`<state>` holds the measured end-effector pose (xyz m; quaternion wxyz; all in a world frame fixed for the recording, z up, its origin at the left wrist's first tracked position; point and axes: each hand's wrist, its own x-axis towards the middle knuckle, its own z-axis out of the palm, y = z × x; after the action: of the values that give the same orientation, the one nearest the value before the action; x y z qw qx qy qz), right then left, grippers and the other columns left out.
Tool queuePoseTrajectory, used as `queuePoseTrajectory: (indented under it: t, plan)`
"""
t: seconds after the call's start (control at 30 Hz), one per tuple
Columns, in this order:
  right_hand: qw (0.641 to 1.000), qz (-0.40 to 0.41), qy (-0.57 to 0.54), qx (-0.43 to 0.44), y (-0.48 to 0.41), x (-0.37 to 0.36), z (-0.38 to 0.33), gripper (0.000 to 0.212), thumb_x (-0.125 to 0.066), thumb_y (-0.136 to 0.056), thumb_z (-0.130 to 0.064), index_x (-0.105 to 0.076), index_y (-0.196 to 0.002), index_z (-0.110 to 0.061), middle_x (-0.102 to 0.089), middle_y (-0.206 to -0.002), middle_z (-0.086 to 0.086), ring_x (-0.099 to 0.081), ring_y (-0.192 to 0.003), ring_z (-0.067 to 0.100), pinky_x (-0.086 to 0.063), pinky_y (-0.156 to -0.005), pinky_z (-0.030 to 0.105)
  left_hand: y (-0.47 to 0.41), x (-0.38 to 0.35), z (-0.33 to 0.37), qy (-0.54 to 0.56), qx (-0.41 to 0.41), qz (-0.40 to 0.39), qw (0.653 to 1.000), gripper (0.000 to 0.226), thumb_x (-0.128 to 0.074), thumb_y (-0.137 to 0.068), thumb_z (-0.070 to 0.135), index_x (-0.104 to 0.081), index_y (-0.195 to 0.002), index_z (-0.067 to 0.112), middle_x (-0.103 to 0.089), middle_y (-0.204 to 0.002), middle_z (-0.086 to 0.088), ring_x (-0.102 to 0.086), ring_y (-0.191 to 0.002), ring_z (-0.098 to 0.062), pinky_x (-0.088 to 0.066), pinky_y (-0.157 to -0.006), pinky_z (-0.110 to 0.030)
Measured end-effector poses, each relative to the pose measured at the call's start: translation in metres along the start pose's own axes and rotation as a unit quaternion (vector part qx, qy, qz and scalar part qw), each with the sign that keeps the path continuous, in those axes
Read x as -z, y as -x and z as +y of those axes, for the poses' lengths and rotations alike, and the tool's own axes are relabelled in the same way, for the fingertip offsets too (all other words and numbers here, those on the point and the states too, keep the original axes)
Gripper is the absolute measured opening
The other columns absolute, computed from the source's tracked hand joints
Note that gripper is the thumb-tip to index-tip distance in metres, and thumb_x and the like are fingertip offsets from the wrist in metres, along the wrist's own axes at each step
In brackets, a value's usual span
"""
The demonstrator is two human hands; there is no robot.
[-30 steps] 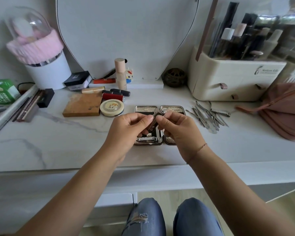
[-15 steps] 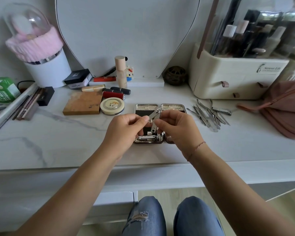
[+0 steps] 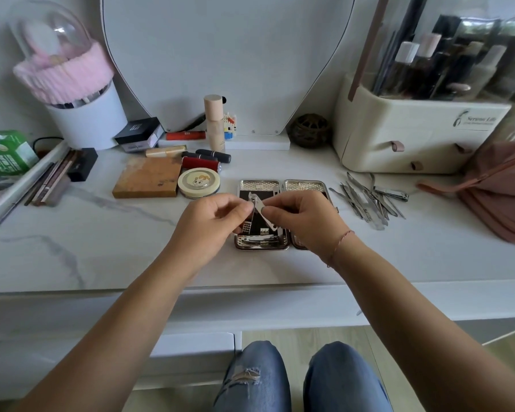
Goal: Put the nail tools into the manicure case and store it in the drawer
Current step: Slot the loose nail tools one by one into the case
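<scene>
Vanity (image 3: 101, 248): clipper (image 3: 261, 210) pinched between left hand (image 3: 210, 224), right hand (image 3: 306, 223).

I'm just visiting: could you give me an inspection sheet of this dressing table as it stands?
Surface: white marbled tabletop, crowded along the back.
Job's things: manicure case lies open, one metal tool in its near end; nail clipper held above it, lever swung out; loose nail tools piled to its right.
Clutter: lipsticks, round tin, brown palette.
Hands: left hand and right hand both pinch the clipper.
Cables: a dark cord, apparently, beside the white pot.
Surroundings: mirror, cream organiser, pink bag.
</scene>
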<state>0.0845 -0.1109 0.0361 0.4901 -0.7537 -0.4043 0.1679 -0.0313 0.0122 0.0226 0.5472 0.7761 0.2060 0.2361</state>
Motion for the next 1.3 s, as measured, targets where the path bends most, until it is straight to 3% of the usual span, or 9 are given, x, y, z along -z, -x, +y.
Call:
queuePoseTrajectory:
  t: [0.13,0.23,0.3,0.43,0.57,0.67,0.8,0.97,1.3]
  plan:
    - [0.998,-0.029,-0.004,-0.047,-0.008,-0.002,-0.001,0.008,-0.068,-0.083,-0.023,-0.075,-0.086,-0.018,-0.066,-0.071,0.006,-0.051,-0.065,0.016,-0.045,-0.065,0.034,-0.001,0.01,-0.008,0.018,-0.005,0.023,1.0,0.029,-0.055,-0.09,0.008,-0.057,-0.116,0.021,-0.071,-0.084,-0.001,-0.065,-0.069,-0.008,-0.048,-0.061,-0.015]
    - [0.997,-0.048,0.009,-0.057,-0.015,-0.003,0.0,0.008,-0.069,-0.082,-0.025,-0.074,-0.075,-0.025,-0.069,-0.077,0.016,-0.051,-0.065,0.019,-0.049,-0.067,0.041,0.0,0.02,-0.012,-0.054,-0.058,-0.007,0.997,0.046,-0.067,-0.082,0.009,-0.056,-0.121,0.03,-0.067,-0.104,0.009,-0.064,-0.086,-0.004,-0.049,-0.075,-0.016]
    - [0.995,-0.077,0.019,-0.054,-0.018,-0.002,-0.001,0.007,-0.069,-0.082,-0.023,-0.075,-0.078,-0.021,-0.065,-0.064,0.005,-0.049,-0.059,0.012,-0.046,-0.061,0.029,0.0,0.024,-0.012,-0.077,-0.092,-0.047,0.992,0.05,-0.075,-0.072,0.013,-0.06,-0.115,0.034,-0.062,-0.111,0.015,-0.061,-0.094,-0.004,-0.049,-0.081,-0.016]
    - [0.986,-0.138,-0.002,-0.089,-0.021,0.004,-0.007,0.014,-0.067,-0.084,-0.018,-0.073,-0.09,-0.007,-0.044,-0.052,0.0,-0.035,-0.045,0.008,-0.031,-0.042,0.014,-0.003,0.026,-0.012,-0.048,-0.099,-0.12,0.987,0.043,-0.077,-0.063,0.022,-0.069,-0.104,0.03,-0.063,-0.105,0.014,-0.063,-0.087,-0.01,-0.049,-0.085,-0.02]
    - [0.976,-0.156,-0.075,-0.134,-0.023,0.008,-0.007,0.009,-0.063,-0.086,-0.014,-0.071,-0.081,-0.011,-0.055,-0.058,0.002,-0.037,-0.042,0.004,-0.028,-0.038,0.012,-0.006,0.029,-0.011,0.01,-0.076,-0.14,0.987,0.039,-0.077,-0.061,0.015,-0.072,-0.099,0.023,-0.069,-0.097,0.004,-0.063,-0.081,-0.008,-0.048,-0.08,-0.018]
    - [0.977,-0.145,-0.078,-0.132,-0.023,0.009,-0.006,0.012,-0.064,-0.086,-0.013,-0.07,-0.076,-0.015,-0.058,-0.06,0.003,-0.039,-0.04,0.002,-0.029,-0.037,0.011,-0.005,0.024,-0.01,0.027,-0.059,-0.122,0.99,0.031,-0.075,-0.063,0.017,-0.073,-0.093,0.021,-0.074,-0.093,0.005,-0.067,-0.086,-0.007,-0.049,-0.079,-0.015]
    - [0.986,-0.103,-0.075,-0.108,-0.018,0.008,-0.007,0.008,-0.064,-0.086,-0.014,-0.069,-0.081,-0.011,-0.061,-0.062,0.001,-0.044,-0.042,0.002,-0.036,-0.043,0.015,-0.004,0.015,-0.01,0.085,-0.02,-0.076,0.993,0.025,-0.072,-0.064,0.016,-0.072,-0.089,0.02,-0.075,-0.084,0.003,-0.069,-0.076,-0.008,-0.05,-0.071,-0.014]
    - [0.999,0.026,0.03,-0.023,-0.002,0.013,-0.007,0.022,-0.072,-0.076,-0.038,-0.064,-0.071,-0.018,-0.049,-0.053,-0.011,-0.039,-0.048,0.005,-0.035,-0.049,0.02,-0.006,0.014,-0.015,0.103,0.007,-0.003,0.995,0.017,-0.073,-0.071,0.014,-0.072,-0.086,0.023,-0.075,-0.079,-0.001,-0.071,-0.075,-0.015,-0.051,-0.069,-0.016]
    - [0.995,-0.045,0.045,-0.078,0.009,0.011,-0.006,0.02,-0.073,-0.077,-0.032,-0.072,-0.075,-0.012,-0.064,-0.058,-0.001,-0.042,-0.042,0.006,-0.037,-0.044,0.019,0.001,0.009,-0.011,0.063,0.003,0.001,0.998,0.019,-0.074,-0.074,0.01,-0.072,-0.088,0.022,-0.075,-0.08,0.0,-0.07,-0.074,-0.012,-0.052,-0.072,-0.017]
